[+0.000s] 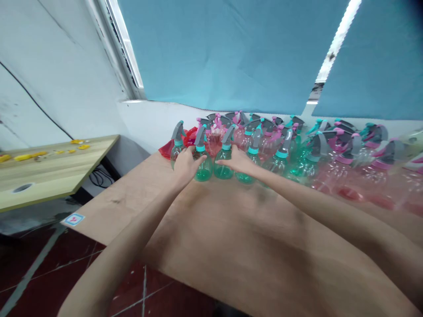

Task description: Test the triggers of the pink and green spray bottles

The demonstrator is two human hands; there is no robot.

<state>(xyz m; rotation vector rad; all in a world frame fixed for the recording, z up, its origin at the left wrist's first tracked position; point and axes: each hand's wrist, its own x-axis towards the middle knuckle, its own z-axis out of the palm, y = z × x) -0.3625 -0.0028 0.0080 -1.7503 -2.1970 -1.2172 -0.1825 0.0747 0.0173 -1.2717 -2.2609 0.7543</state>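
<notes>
Green spray bottles with grey and teal heads stand in a front row along the far side of the brown table. My left hand (187, 164) is at the row's left end, between the leftmost bottle (177, 149) and a second green bottle (203, 169), thumb apart and pointing right. Beside a third green bottle (223, 165) is my right hand (238, 162), its thumb reaching across that bottle's lower front. Its other fingers are partly hidden behind, so a grip cannot be confirmed. Another green bottle (245, 176) stands just right of it.
More green and pink bottles (343, 169) crowd the back right against the wall. A red plastic bag (167, 150) lies behind the left bottles. A lighter table (49, 165) with yellow items stands left. The brown table (205, 233) has a marker sticker (73, 219) at its left corner.
</notes>
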